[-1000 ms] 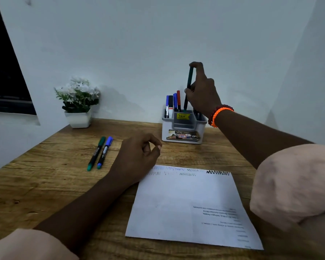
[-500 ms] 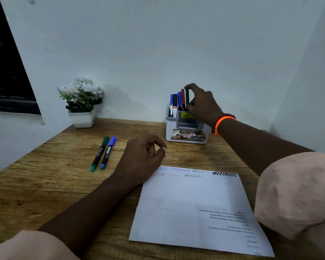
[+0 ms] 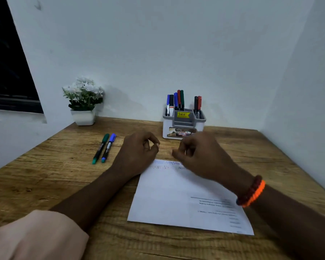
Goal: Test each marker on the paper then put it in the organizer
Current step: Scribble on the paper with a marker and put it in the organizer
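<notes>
A grey and white organizer point(image 3: 184, 128) stands at the back of the wooden table and holds several markers upright, among them a green one point(image 3: 182, 100). Two markers lie side by side to the left: a green marker point(image 3: 100, 148) and a blue marker point(image 3: 108, 147). The white paper point(image 3: 176, 196) lies in front of me with several zigzag test scribbles along its far edge. My left hand point(image 3: 139, 149) rests at the paper's far left corner, fingers loosely curled, holding nothing. My right hand point(image 3: 197, 152) hovers over the paper's far edge, blurred, fingers curled and empty.
A small white pot of white flowers point(image 3: 83, 102) sits at the back left by the wall. White walls close the table at the back and right. A dark window point(image 3: 8, 62) is on the left. An orange and a dark bead bracelet point(image 3: 251, 192) circle my right wrist.
My right hand pushed the green marker down into the organizer, let it go and drew back toward me over the paper. My left hand stayed put.
</notes>
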